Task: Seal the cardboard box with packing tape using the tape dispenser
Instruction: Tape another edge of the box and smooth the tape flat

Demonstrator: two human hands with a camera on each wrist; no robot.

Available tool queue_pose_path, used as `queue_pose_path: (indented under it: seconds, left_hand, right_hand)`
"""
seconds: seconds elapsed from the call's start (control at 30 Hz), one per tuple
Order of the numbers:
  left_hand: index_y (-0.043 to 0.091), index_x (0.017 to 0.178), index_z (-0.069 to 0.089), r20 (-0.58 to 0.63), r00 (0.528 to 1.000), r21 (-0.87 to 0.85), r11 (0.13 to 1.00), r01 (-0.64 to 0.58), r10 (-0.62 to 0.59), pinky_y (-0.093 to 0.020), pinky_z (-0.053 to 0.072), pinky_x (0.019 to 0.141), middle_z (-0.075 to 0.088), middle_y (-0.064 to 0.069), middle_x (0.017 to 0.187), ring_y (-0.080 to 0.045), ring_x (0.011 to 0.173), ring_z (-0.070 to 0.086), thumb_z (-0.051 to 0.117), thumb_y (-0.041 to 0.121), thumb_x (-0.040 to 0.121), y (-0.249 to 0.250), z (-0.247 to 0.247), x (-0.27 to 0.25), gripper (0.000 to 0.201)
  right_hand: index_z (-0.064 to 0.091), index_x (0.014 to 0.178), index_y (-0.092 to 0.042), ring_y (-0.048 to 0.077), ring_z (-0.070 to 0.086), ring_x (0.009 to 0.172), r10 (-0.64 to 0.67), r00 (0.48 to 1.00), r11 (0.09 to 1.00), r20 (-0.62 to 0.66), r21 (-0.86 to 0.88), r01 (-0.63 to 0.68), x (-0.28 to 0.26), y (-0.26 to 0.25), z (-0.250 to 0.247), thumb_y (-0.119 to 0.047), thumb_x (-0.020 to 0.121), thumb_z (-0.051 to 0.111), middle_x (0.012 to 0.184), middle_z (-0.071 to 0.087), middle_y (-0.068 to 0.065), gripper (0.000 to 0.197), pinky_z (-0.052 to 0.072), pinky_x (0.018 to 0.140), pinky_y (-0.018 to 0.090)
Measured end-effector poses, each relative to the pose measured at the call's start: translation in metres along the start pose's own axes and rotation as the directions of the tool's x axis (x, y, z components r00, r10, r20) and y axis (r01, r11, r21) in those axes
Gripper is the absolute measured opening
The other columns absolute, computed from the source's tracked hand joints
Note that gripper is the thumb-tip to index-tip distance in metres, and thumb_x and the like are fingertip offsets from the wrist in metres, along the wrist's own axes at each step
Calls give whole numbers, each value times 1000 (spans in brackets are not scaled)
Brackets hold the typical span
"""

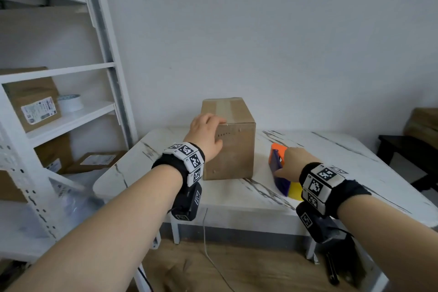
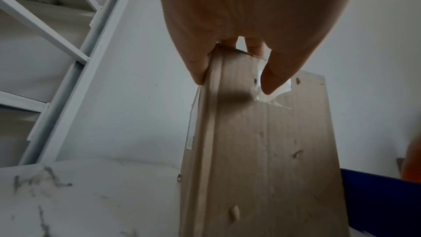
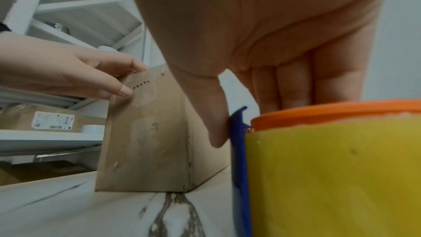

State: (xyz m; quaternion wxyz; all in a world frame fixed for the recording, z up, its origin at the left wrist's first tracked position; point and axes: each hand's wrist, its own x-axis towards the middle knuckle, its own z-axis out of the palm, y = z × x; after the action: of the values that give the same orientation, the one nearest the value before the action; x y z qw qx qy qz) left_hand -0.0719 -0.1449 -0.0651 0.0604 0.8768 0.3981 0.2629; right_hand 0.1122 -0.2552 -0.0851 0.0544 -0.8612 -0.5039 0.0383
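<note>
A tall brown cardboard box (image 1: 233, 149) stands upright at the back middle of the marble table (image 1: 237, 197). A strip of tape (image 1: 224, 108) runs along its top. My left hand (image 1: 219, 131) holds the box's near top left corner, fingers over the top edge and thumb on the front face. In the left wrist view the thumb of that hand (image 2: 234, 71) presses a wrinkled piece of clear tape (image 2: 275, 98) on the box (image 2: 262, 159). Right of the box lies the blue, orange and yellow tape dispenser (image 1: 280, 178). My right hand (image 1: 288, 161) grips it, thumb on the blue side plate (image 3: 238, 150), fingers over the orange rim (image 3: 341, 109).
White metal shelving (image 1: 71, 121) stands at the left, holding labelled cardboard parcels (image 1: 35, 106) and a roll of tape (image 1: 70, 102). Dark furniture (image 1: 407, 149) sits right of the table. A thin cable (image 1: 206, 244) hangs below the table's near edge. A plain wall is behind.
</note>
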Motion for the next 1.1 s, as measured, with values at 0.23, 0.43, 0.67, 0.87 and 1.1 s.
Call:
queue_pose_path:
  seconds: [0.23,0.43,0.67,0.87,1.1]
  left_hand:
    - [14,141,38,-40,999,148,989,-26,33,-33,7,120,29,-10,152,-26,145,17,51,26,93,25,-14,-8,52]
    - [18,141,39,-55,998,1,999,-39,39,-37,38,109,42,-7,146,-24,131,45,44,27,96,58,-25,-11,46]
    - [12,116,58,83,986,-420,892,167,-146,-35,46,95,60,-11,108,-31,112,59,36,30,100,81,-42,-4,33]
    - [15,101,60,312,913,-814,421,400,-263,-25,54,65,66,-4,85,-15,73,65,55,20,94,81,-52,-14,11]
    - [9,110,61,281,913,-795,462,394,-295,-21,54,58,64,-4,78,-11,66,63,55,11,93,67,-55,-13,18]
  right_hand:
    - [59,103,-5,33,58,108,192,965,950,-177,281,-137,-9,11,-12,-14,93,39,113,62,17,24,43,92,36]
    - [64,99,11,42,58,98,367,878,581,-308,813,42,-1,42,-40,-6,86,42,103,63,32,31,43,80,39]
    - [52,56,-12,21,42,54,329,868,331,-371,907,262,-32,30,-67,-32,79,66,57,46,6,34,35,57,28]
    - [52,54,-14,17,45,52,233,883,266,-408,900,346,-41,25,-69,-29,77,74,55,49,4,35,38,54,25]
    - [62,64,-10,12,53,48,111,888,306,-446,866,396,-51,20,-72,-35,75,75,59,58,4,30,44,48,18]
